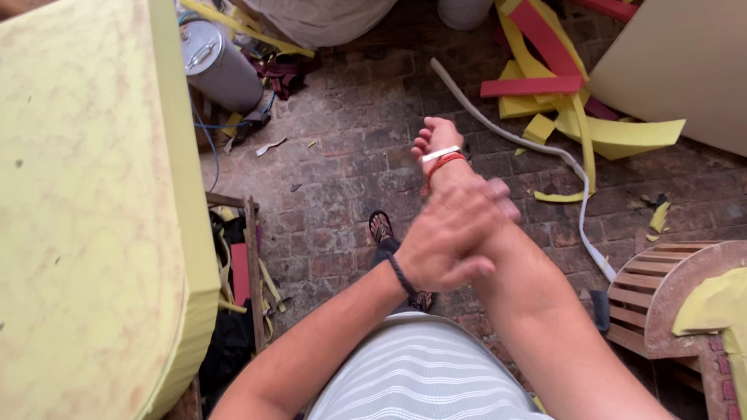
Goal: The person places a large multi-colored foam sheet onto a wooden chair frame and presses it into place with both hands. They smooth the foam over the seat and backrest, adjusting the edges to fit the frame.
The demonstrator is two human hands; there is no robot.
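brick floor (342, 155) fills the room under us, old and dusty, with scraps lying all over it. we stand near its middle, and one sandaled foot (380, 228) shows below our arms.

our left hand (445, 241) is closed around our right forearm (498, 257), just behind the wrist. the fingers wrap over it, so this hand is clamped on the arm. our right hand (436, 138) sticks out past it with the fingers curled in loosely. it holds nothing. a white band and a red thread (445, 159) sit on that wrist.

the nearest thing to grab is the big yellow foam block (93, 210) by the floor's left edge. we think it is light and soft and will squash when pressed. it looks too wide for one hand, so a grip with both palms flat on its sides seems best.

yellow and red foam strips (545, 85) lie toward the floor's far right corner, and a long white strip (545, 148) bends across the bricks. a grey metal can (218, 66) stands at the far edge. a curved wooden frame (661, 288) sits at the right edge.
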